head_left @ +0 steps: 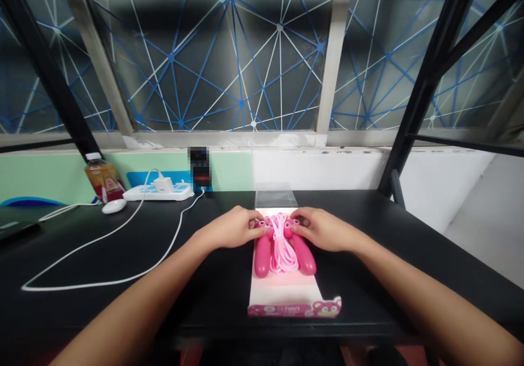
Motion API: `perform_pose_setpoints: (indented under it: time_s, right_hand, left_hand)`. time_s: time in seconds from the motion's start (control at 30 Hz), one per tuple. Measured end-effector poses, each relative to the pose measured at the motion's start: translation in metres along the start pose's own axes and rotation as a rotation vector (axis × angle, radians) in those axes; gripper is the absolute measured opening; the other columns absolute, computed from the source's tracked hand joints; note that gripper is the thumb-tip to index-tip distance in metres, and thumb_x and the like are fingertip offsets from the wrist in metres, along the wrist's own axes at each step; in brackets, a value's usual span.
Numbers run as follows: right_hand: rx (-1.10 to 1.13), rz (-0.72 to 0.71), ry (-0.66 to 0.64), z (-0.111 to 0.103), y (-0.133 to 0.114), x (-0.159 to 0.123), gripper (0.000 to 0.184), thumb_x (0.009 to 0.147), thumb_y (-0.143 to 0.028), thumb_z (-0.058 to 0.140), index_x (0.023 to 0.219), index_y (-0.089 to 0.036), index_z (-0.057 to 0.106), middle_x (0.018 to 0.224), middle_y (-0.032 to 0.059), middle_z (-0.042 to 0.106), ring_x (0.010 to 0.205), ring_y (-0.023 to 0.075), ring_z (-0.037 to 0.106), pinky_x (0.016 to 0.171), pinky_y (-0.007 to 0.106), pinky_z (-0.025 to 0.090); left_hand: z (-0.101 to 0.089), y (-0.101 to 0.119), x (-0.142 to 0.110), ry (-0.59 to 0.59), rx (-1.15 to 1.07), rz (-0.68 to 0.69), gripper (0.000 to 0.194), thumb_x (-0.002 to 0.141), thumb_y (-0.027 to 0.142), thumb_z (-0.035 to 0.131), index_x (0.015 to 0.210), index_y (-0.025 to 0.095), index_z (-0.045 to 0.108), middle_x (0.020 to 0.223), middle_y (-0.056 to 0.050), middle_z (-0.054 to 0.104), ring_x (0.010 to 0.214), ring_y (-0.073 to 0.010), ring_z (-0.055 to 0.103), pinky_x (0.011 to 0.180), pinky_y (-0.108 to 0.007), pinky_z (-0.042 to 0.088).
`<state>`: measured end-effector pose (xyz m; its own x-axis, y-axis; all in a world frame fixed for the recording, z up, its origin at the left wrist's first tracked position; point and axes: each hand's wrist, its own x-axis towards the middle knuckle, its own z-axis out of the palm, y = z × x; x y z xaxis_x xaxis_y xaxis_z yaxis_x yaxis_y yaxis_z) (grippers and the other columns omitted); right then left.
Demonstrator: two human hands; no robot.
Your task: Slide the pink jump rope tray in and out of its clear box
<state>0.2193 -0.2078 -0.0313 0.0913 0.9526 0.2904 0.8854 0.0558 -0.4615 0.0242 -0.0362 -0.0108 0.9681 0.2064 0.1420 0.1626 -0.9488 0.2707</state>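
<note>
A pink jump rope (283, 249) lies on a pale card tray (282, 288) on the black desk. Its bundled cord runs down the middle, and a thick handle with a small animal-face top sits on either side. My left hand (236, 226) has its thumb and fingers closed on the top of the left handle. Mirroring it, my right hand (323, 228) pinches the top of the right handle. Toward me, the tray ends in a raised, printed pink flap (295, 307). A clear plastic piece (276, 197) shows at the far end of the card.
On the left are a white power strip (158, 192) with a plug, a looping white cable (98, 235), a white mouse (114, 207) and a drink bottle (104, 178). A phone (200, 168) leans against the wall. Black metal posts (423, 90) flank the desk.
</note>
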Motion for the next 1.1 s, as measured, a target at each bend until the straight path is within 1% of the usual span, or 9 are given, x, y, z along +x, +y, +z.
perform_pose_setpoints:
  time_s: [0.3, 0.43, 0.57, 0.63, 0.73, 0.83, 0.93, 1.03, 1.1]
  right_hand:
    - [-0.116, 0.023, -0.021, 0.004, -0.016, 0.000, 0.030, 0.097, -0.038, 0.042, 0.109, -0.017, 0.059, 0.100, 0.0113, 0.062, 0.086, 0.0208, 0.060, 0.080, 0.035, 0.047]
    - [-0.369, 0.069, -0.001, 0.003, -0.036, 0.000, 0.036, 0.096, -0.040, 0.040, 0.113, -0.014, 0.059, 0.115, 0.0172, 0.056, 0.085, 0.0234, 0.062, 0.072, 0.037, 0.050]
    - [-0.496, -0.174, -0.016, 0.004, -0.058, -0.005, 0.044, 0.094, -0.045, 0.044, 0.130, -0.022, 0.054, 0.130, 0.0173, 0.051, 0.109, 0.0311, 0.055, 0.073, 0.039, 0.051]
    - [-0.461, -0.330, -0.098, 0.006, -0.063, -0.009, 0.049, 0.094, -0.053, 0.043, 0.135, -0.026, 0.051, 0.127, 0.0150, 0.055, 0.107, 0.0300, 0.056, 0.077, 0.040, 0.051]
    - [-0.444, -0.423, -0.163, 0.010, -0.064, -0.011, 0.049, 0.094, -0.049, 0.045, 0.138, -0.029, 0.048, 0.123, 0.0128, 0.058, 0.100, 0.0281, 0.059, 0.077, 0.039, 0.050]
    - [-0.464, -0.428, -0.170, 0.012, -0.059, -0.010, 0.047, 0.095, -0.034, 0.046, 0.141, -0.031, 0.044, 0.120, 0.0114, 0.059, 0.096, 0.0264, 0.060, 0.072, 0.036, 0.049]
    - [-0.460, -0.421, -0.198, 0.008, -0.054, -0.008, 0.045, 0.096, -0.031, 0.043, 0.141, -0.032, 0.044, 0.124, 0.0115, 0.057, 0.097, 0.0260, 0.060, 0.070, 0.035, 0.049]
    - [-0.438, -0.427, -0.234, 0.003, -0.054, -0.007, 0.043, 0.097, -0.030, 0.042, 0.139, -0.031, 0.046, 0.127, 0.0117, 0.056, 0.098, 0.0251, 0.059, 0.071, 0.034, 0.048]
    - [-0.418, -0.437, -0.231, 0.001, -0.055, -0.007, 0.043, 0.095, -0.030, 0.045, 0.138, -0.032, 0.047, 0.125, 0.0107, 0.057, 0.097, 0.0241, 0.060, 0.071, 0.033, 0.048]
  left_hand:
    - [-0.008, -0.003, -0.006, -0.021, 0.010, -0.061, 0.039, 0.086, 0.053, 0.052, 0.102, 0.020, 0.065, 0.076, -0.002, 0.070, 0.064, -0.0160, 0.061, 0.055, -0.024, 0.035]
    - [-0.006, -0.008, -0.003, 0.032, 0.040, -0.041, 0.043, 0.084, 0.059, 0.054, 0.100, 0.020, 0.065, 0.075, -0.003, 0.070, 0.063, -0.0169, 0.061, 0.054, -0.025, 0.034]
    - [-0.004, -0.011, -0.001, 0.085, 0.108, -0.031, 0.039, 0.085, 0.057, 0.055, 0.100, 0.023, 0.067, 0.077, -0.003, 0.071, 0.066, -0.0190, 0.063, 0.055, -0.026, 0.035]
    - [-0.005, -0.010, -0.001, 0.106, 0.143, -0.035, 0.037, 0.085, 0.055, 0.055, 0.102, 0.024, 0.067, 0.075, -0.002, 0.070, 0.067, -0.0198, 0.064, 0.056, -0.026, 0.036]
    - [-0.006, -0.008, -0.001, 0.142, 0.171, -0.028, 0.038, 0.087, 0.055, 0.053, 0.105, 0.024, 0.067, 0.076, -0.002, 0.068, 0.071, -0.0204, 0.063, 0.059, -0.027, 0.039]
    - [-0.005, -0.011, 0.002, 0.226, 0.172, -0.028, 0.037, 0.091, 0.051, 0.048, 0.110, 0.023, 0.064, 0.091, -0.004, 0.066, 0.084, -0.0215, 0.063, 0.069, -0.030, 0.045]
    - [-0.001, -0.023, 0.006, 0.310, 0.142, -0.021, 0.037, 0.095, 0.040, 0.042, 0.124, 0.023, 0.056, 0.119, -0.008, 0.059, 0.109, -0.0233, 0.057, 0.092, -0.035, 0.045]
    - [0.002, -0.039, 0.010, 0.279, 0.092, 0.001, 0.040, 0.095, 0.032, 0.041, 0.132, 0.022, 0.051, 0.139, -0.009, 0.046, 0.126, -0.0236, 0.047, 0.107, -0.036, 0.037]
    - [0.002, -0.047, 0.011, 0.255, 0.055, 0.005, 0.037, 0.092, 0.031, 0.044, 0.126, 0.022, 0.054, 0.140, -0.009, 0.046, 0.126, -0.0238, 0.048, 0.107, -0.037, 0.037]
